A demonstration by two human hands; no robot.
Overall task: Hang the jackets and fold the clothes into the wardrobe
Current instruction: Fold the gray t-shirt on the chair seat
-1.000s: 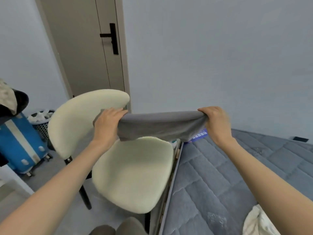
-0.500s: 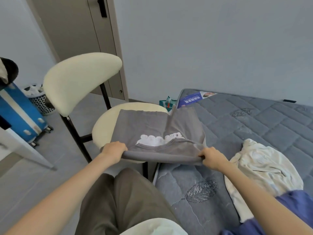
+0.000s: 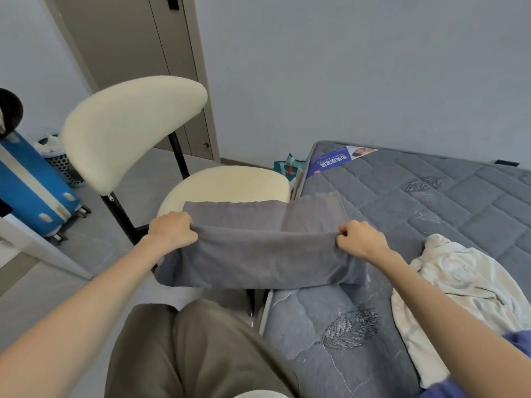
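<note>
A grey T-shirt (image 3: 258, 257) is folded over, spanning the cream chair seat (image 3: 230, 182) and the mattress edge. My left hand (image 3: 172, 229) grips the fold's left end over the seat. At the right end my right hand (image 3: 360, 239) pinches the same fold above the mattress. The near flap of the shirt hangs down towards my knees. A crumpled cream garment (image 3: 462, 285) lies on the mattress to the right. A blue garment (image 3: 517, 340) shows at the lower right edge.
The grey quilted mattress (image 3: 431, 202) fills the right side. The chair's cream backrest (image 3: 129, 124) rises at left. A blue suitcase (image 3: 31, 185) and a mesh bin (image 3: 61, 165) stand by the left wall. A closed door (image 3: 138, 53) is behind.
Both hands brought the grey shirt down from in front of the wall onto the chair seat and mattress edge, then drew its near edge away from me over the printed side.
</note>
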